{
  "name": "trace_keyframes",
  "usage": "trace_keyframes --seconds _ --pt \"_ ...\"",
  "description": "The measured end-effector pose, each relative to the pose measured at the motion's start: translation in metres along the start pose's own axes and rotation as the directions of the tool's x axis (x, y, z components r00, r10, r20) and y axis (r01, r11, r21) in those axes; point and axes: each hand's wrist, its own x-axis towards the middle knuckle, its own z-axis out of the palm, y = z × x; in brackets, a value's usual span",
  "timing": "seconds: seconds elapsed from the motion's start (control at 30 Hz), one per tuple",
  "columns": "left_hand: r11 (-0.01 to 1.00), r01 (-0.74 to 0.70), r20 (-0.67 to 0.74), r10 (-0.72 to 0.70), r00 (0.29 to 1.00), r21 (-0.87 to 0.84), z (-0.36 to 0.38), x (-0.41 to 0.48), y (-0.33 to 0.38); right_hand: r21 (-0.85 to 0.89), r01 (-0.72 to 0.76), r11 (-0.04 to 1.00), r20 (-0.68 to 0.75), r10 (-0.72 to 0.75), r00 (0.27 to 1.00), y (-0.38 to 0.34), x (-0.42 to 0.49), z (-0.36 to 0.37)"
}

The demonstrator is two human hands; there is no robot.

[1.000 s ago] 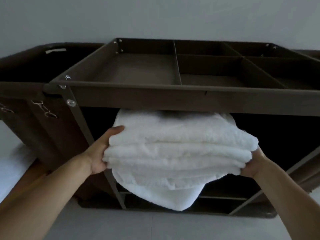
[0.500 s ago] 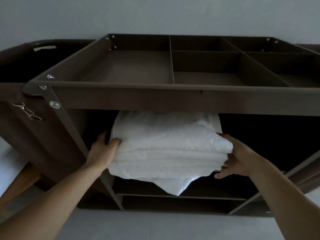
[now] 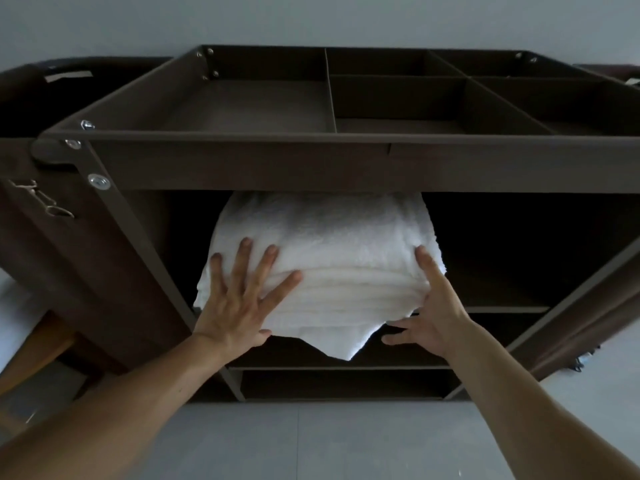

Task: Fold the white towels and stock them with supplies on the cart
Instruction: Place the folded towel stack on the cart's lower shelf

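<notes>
A stack of folded white towels (image 3: 343,258) lies on the upper shelf of the dark brown cart (image 3: 242,161), under its top tray. One towel corner hangs down over the shelf's front edge. My left hand (image 3: 239,299) presses flat on the stack's front left, fingers spread and straight. My right hand (image 3: 429,313) touches the stack's right front side with straight fingers, the index lying up along the towels. The back of the stack is hidden under the tray.
The cart's top tray (image 3: 398,140) is split into several compartments. A lower shelf (image 3: 339,367) runs beneath the towels. A brown fabric bag (image 3: 41,216) hangs at the cart's left end. Grey floor lies in front, a pale wall behind.
The towel stack has gone further back onto the shelf. Both hands let go of its sides and now press flat against its front.
</notes>
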Motion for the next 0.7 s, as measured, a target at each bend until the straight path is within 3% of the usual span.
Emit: trace_keyframes --seconds 0.13,0.33,0.43,0.57,0.7 --pt "1.0 0.024 -0.023 -0.024 0.999 -0.009 0.007 0.01 0.0 0.082 0.045 0.996 0.013 -0.046 0.999 0.002 0.004 0.006" --pt "0.999 0.021 -0.074 -0.024 0.997 -0.032 -0.01 0.027 -0.011 0.191 0.108 0.976 -0.139 -0.082 0.987 0.005 0.008 0.017" --pt "1.0 0.018 -0.076 -0.017 0.997 0.017 -0.032 0.037 -0.026 0.188 0.152 0.97 -0.099 -0.136 0.986 -0.015 0.005 0.032" --pt "0.99 0.121 -0.094 -0.114 0.989 0.076 -0.049 0.044 -0.046 0.25 0.304 0.919 -0.091 -0.29 0.953 -0.044 0.017 0.058" --pt "0.997 0.059 -0.137 -0.052 0.989 0.047 -0.023 0.02 -0.039 0.301 0.352 0.886 -0.102 -0.337 0.936 -0.003 0.04 0.048"
